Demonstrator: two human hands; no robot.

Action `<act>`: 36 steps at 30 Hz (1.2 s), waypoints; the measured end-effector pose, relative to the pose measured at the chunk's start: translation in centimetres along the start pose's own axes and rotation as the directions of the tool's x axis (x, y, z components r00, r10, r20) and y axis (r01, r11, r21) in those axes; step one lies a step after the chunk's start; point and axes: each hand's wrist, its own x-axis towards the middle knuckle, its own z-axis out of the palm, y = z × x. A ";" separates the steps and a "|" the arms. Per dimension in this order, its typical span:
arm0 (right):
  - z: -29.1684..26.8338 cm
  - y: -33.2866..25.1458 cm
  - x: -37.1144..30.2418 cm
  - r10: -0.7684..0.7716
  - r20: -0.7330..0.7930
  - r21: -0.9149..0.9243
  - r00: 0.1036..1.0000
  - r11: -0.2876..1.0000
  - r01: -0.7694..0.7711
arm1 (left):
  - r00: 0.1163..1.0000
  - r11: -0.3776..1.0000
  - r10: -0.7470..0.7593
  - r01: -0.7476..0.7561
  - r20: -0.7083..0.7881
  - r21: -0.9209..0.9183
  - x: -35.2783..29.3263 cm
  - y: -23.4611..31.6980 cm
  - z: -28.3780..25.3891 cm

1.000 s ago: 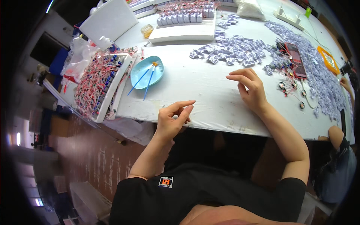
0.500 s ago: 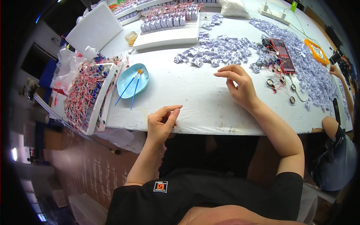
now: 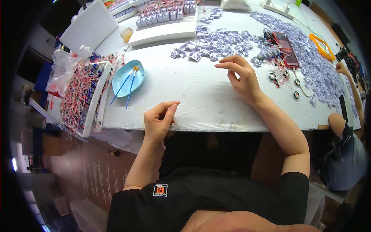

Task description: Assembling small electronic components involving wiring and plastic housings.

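Note:
My left hand (image 3: 157,123) is over the near edge of the white table (image 3: 185,87), loosely curled, its index finger stretched and the thumb tip close to it. Nothing shows in it. Farther in and to the right, my right hand (image 3: 244,79) is held with fingers half bent and apart, also holding nothing visible. Just beyond it spreads a loose group of small pale grey plastic housings (image 3: 216,44). A light blue dish (image 3: 135,79) lies beyond my left hand, to its left. Two thin blue sticks (image 3: 123,88) with orange-yellow tips rest in it.
At left stands a white foam tray (image 3: 94,100) full of red-and-white wired parts. A second foam tray (image 3: 164,34) and a small amber jar (image 3: 126,34) are at the back. To the right lie a red-edged phone (image 3: 286,50), a large housing heap (image 3: 317,73) and another person's arm (image 3: 353,87).
The whole view has shifted slightly, so the table and things on it appear a little higher and farther left. Both hands keep nearly the same pose and place over the table.

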 end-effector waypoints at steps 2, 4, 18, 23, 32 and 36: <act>0.2 -0.1 -0.1 0.006 0.009 0.007 1.000 1.000 -0.006 | 1.000 1.000 -0.020 0.020 -0.005 0.003 -0.1 -0.2 -0.1; -0.1 -0.1 -0.4 0.017 0.005 -0.011 1.000 1.000 -0.017 | 0.999 0.999 -0.034 0.034 0.000 -0.005 0.0 -0.1 0.3; -0.9 2.3 -0.1 -0.002 -0.137 -0.148 0.991 0.989 -0.018 | 0.999 0.994 -0.018 0.015 -0.026 -0.112 0.7 0.2 0.0; 0.0 1.6 -0.7 0.045 -0.082 -0.135 0.996 0.989 -0.056 | 0.958 0.986 -0.163 0.153 0.234 0.061 2.3 3.3 -1.7; 0.1 1.4 -0.6 0.069 0.021 -0.086 0.997 0.994 -0.067 | 0.904 0.667 0.234 -0.418 0.359 0.617 22.8 5.4 -2.5; 0.0 1.6 -0.6 0.066 0.033 -0.082 0.997 0.995 -0.063 | 0.834 0.417 0.452 -0.512 0.317 0.751 34.2 1.7 -1.9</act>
